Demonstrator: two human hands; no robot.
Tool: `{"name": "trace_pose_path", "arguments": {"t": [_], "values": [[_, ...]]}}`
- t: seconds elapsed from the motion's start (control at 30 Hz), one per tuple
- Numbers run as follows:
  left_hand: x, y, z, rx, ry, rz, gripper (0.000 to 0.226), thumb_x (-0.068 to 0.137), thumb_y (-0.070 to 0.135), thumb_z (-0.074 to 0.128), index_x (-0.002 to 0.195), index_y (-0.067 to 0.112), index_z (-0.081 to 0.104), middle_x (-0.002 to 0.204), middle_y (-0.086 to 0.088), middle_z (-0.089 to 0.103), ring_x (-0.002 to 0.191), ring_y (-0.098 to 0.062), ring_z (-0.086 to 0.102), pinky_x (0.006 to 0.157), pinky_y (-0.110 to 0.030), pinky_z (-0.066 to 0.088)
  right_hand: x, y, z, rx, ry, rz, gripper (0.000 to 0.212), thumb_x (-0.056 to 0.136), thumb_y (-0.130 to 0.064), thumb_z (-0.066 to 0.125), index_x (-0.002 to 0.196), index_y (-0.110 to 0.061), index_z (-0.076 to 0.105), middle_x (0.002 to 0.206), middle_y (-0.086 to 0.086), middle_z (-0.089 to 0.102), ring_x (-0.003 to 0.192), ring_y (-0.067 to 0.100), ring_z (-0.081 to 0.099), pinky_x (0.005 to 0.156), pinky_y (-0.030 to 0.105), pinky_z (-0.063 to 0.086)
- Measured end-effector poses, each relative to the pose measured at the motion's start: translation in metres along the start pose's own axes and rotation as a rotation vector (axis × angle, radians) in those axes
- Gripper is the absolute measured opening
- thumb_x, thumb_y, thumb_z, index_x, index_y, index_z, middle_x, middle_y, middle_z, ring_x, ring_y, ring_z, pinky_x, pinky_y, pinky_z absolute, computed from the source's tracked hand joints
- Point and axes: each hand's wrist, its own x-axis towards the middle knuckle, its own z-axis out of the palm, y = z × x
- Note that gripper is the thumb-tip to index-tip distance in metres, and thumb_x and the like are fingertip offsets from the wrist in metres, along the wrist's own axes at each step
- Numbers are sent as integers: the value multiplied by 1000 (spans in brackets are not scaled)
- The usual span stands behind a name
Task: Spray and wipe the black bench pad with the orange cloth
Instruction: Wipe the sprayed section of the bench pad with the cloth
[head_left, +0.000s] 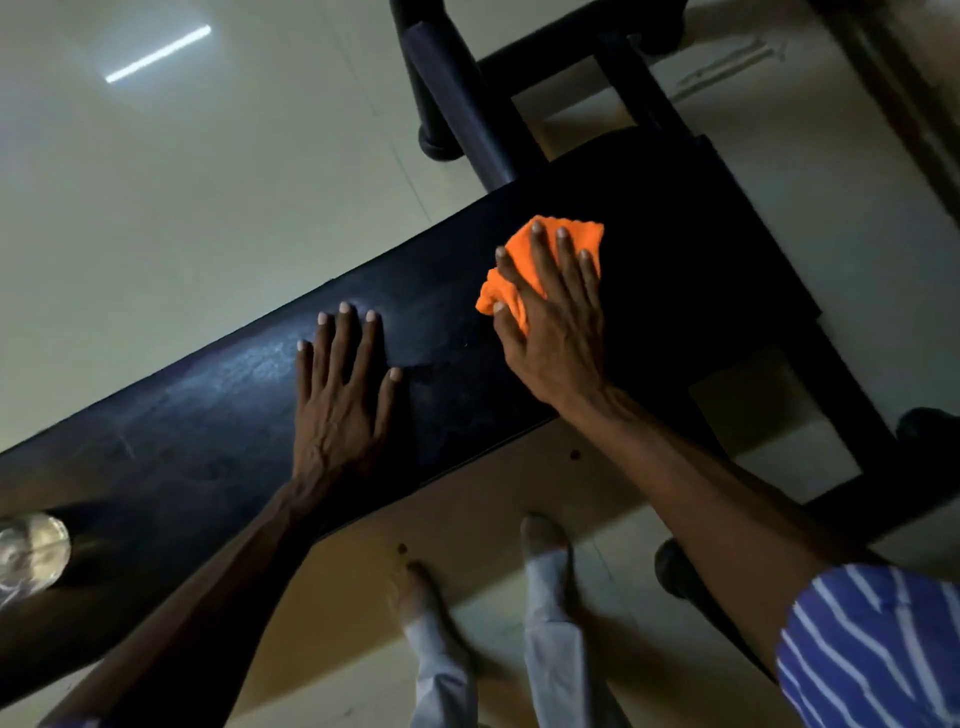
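Observation:
The black bench pad (218, 415) runs diagonally from lower left to upper right, with a faint wet sheen near its middle. My right hand (550, 322) presses the bunched orange cloth (506, 293) flat against the pad with straight, spread fingers. My left hand (343, 395) rests flat on the pad to the left of the cloth, fingers straight, holding nothing. A clear bottle (31, 551) stands on the pad at the far left edge, partly cut off by the frame.
The bench's black metal frame (644, 93) and a padded roller (457, 98) extend past the pad's far end. Pale tiled floor (182, 182) surrounds it. My feet (540, 540) stand on a brown mat (467, 514) beside the bench's near side.

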Motion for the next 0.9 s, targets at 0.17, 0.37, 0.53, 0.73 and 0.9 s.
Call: {"name": "trace_pose_path", "arguments": {"t": [0.17,0.37,0.53,0.73,0.9], "values": [[1,3,3,-2,8,-22,64,109,50,21,167,26,6,176,-2,-4,162,-21,-11,131,-53,2,-64,-7,3,22,-72,-242,60,106,-39,46,164,-28,34,176,7,19,165,29,13,133,52,17],[0,1,8,-16,44,-8,63,110,49,21,167,26,5,176,-1,-5,162,-20,-11,131,-52,2,-30,7,2,-27,-6,-133,59,107,-41,40,163,-22,37,175,10,23,165,30,16,133,52,16],[0,-2,14,-25,90,-4,62,111,47,22,166,25,10,176,-1,1,163,-20,-6,131,-52,5,-34,-42,33,56,70,-49,57,109,-43,38,163,-25,37,175,11,24,165,32,15,133,54,15],[-18,-13,-7,-107,47,-50,63,109,46,27,166,22,15,175,-3,3,163,-22,-4,131,-51,5,-105,-30,17,-10,-100,-249,64,106,-43,44,166,-30,27,178,5,12,166,25,8,133,51,16],[-41,-41,-10,-107,54,-94,64,109,48,25,166,23,13,176,-3,1,163,-22,-7,132,-52,2,-55,-32,11,-1,-33,-31,60,109,-44,41,165,-25,33,176,10,18,165,32,12,133,55,14]]}}
